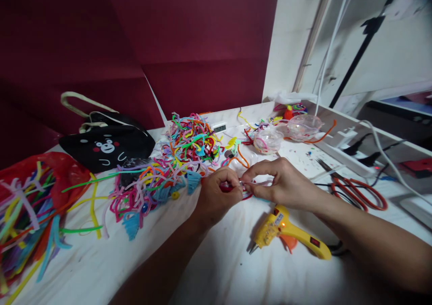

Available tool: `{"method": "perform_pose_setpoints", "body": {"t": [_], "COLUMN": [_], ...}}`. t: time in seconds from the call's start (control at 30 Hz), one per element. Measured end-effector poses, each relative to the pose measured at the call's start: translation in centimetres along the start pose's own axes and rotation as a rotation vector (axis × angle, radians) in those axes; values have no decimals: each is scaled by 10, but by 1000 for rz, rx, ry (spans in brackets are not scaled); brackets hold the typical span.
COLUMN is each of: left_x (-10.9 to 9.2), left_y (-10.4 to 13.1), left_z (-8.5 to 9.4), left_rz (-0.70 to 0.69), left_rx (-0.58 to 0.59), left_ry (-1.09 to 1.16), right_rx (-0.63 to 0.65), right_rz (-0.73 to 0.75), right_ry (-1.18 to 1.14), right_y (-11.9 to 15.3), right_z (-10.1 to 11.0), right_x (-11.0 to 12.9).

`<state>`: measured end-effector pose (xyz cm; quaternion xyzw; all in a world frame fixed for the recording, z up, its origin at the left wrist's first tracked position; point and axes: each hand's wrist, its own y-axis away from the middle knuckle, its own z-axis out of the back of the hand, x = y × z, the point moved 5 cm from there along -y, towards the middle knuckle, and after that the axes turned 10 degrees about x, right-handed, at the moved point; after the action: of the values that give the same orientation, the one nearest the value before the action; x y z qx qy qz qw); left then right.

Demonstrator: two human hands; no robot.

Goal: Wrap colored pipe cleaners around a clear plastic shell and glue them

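We hold a red fuzzy stem [226,187] in our left hand [218,197], fingers pinched narrow, beyond the glue gun [281,227] and to its left. Our right hand [280,183] has thumb and forefinger narrow just beside it; we cannot tell whether they grip it. Right of the glue gun we see scissors [335,173]; beyond it, clear bowls [268,141]; left of it, a colourful pile [194,138].

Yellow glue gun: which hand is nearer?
Right. The right hand is just beyond the yellow glue gun, across the table; the left hand is farther off, beyond it and to its left.
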<state>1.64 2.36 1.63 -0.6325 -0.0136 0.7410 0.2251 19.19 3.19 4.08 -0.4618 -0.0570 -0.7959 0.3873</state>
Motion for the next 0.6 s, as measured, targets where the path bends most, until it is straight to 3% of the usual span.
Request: {"method": "perform_pose_setpoints", "body": {"t": [0.23,0.6], "left_x": [0,10], "left_y": [0,-1], "left_z": [-3,-6], "left_rz": [-21,85], "left_rx": [52,115], "left_ry": [-1,152], "right_rx": [43,81], "right_rz": [-99,-235], "right_ry": [-197,-386], "right_y": [-4,-7], "right_z": [-4,-2], "right_x": [-10,-14]}}
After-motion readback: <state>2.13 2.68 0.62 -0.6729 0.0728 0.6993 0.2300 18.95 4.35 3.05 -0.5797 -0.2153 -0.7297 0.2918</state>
